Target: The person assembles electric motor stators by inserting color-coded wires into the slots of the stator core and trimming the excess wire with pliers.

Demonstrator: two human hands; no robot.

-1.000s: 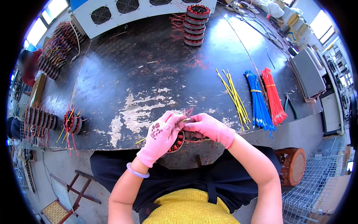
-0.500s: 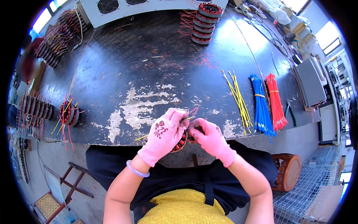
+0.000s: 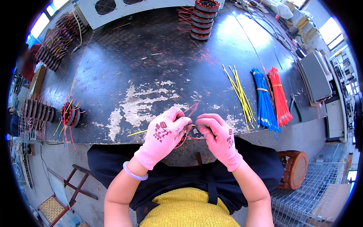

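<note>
At the table's front edge, my left hand point(image 3: 163, 130), in a pink glove, is closed with its fingertips pinched on a yellow wire point(image 3: 137, 133). The wire's long end sticks out to the left, and a short end shows between my hands. My right hand point(image 3: 220, 138), gloved alike, is closed too, its thumb and fingertips at that short end. Below the fingers sits a small stator coil ring point(image 3: 182, 142) with red windings, mostly hidden by my left hand. Thin red lead wires point(image 3: 193, 109) rise from between the hands, and another runs towards my right palm.
On the right lie loose yellow wires point(image 3: 238, 96), a blue wire bundle point(image 3: 263, 102), a red wire bundle point(image 3: 279, 96) and pliers point(image 3: 297, 109). A stack of stators point(image 3: 202, 22) stands at the back. On the left are a wired stator point(image 3: 70, 114) and a row of stators point(image 3: 38, 110).
My right hand has turned more upright and shifted slightly right, apart from my left. The yellow wire's long end now sticks out further left and higher.
</note>
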